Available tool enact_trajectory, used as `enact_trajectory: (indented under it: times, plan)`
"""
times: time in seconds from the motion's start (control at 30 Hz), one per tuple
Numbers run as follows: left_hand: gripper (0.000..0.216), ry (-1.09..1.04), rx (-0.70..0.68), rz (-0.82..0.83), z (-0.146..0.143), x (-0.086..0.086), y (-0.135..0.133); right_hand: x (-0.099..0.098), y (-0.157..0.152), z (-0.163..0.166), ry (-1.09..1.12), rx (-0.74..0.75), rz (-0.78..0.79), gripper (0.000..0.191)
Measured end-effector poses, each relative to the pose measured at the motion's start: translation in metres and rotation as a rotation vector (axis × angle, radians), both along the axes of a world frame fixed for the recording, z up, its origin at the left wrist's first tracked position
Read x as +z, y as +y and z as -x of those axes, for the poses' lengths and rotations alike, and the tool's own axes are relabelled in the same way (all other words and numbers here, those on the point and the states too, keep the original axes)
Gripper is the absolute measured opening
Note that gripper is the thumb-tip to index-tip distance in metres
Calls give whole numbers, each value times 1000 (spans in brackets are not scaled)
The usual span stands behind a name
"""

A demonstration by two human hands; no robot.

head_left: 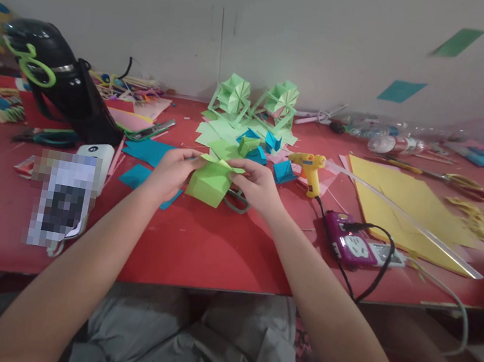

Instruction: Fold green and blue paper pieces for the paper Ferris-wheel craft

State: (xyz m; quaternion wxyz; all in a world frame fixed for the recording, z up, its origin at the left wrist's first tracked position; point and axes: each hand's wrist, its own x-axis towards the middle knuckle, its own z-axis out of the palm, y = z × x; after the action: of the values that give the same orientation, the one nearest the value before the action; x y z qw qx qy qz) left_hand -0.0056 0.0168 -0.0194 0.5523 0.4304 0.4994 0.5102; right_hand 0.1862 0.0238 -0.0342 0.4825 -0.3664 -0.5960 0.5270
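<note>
Between my two hands is a piece of light green folded paper (209, 184), its upper edge bent and its lower square part hanging toward me. My left hand (174, 170) pinches its left edge, and my right hand (256, 185) pinches the upper right edge. Partly hidden under the paper and my right hand lies a pair of scissors (239, 209), only its grey handle loops showing. Blue paper sheets (146, 152) lie beside my left hand. Just beyond the paper sit small folded green paper (248, 146) and blue folded paper pieces (284, 171).
Two green paper models (233, 95) stand by the wall. To the right are a yellow glue gun (312, 171), a purple power strip (350, 244), yellow sheets (406, 204) and a clear stick (424, 232). A black bottle case (72, 82) and a phone (65, 200) are left.
</note>
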Motion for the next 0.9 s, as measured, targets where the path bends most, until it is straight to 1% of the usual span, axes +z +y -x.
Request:
enact_trajectory:
  times: [0.1,0.2,0.3,0.4,0.47,0.57,0.63,0.7,0.8,0.9]
  plan:
    - [35,-39,-26,11,-1,2,-2,0,0,0,-16,-36,-32,22]
    - [39,-49,-83,2,-1,7,-5,0,0,-1,-60,-67,-147,24]
    - [40,-2,-117,-6,0,10,-6,0,-1,-1,-118,-79,-243,28]
    - [43,60,-96,-65,2,7,-5,1,-2,-2,-144,-50,-277,29]
    - [41,139,-83,-162,3,5,-4,3,-3,-2,-142,-28,-269,25]
    - [37,281,-128,-295,2,5,-6,6,-6,-1,-90,-19,-201,16]
    - [35,368,-155,-369,-2,6,-9,8,-7,0,-70,-31,-166,22]
    - [35,437,-171,-428,-6,7,-13,9,-8,0,-89,-47,-162,28]
    - [39,492,-223,-473,-10,8,-17,10,-8,0,-123,-34,-152,32]
    - [41,525,-262,-502,-12,8,-21,10,-7,-1,-106,-2,-110,33]
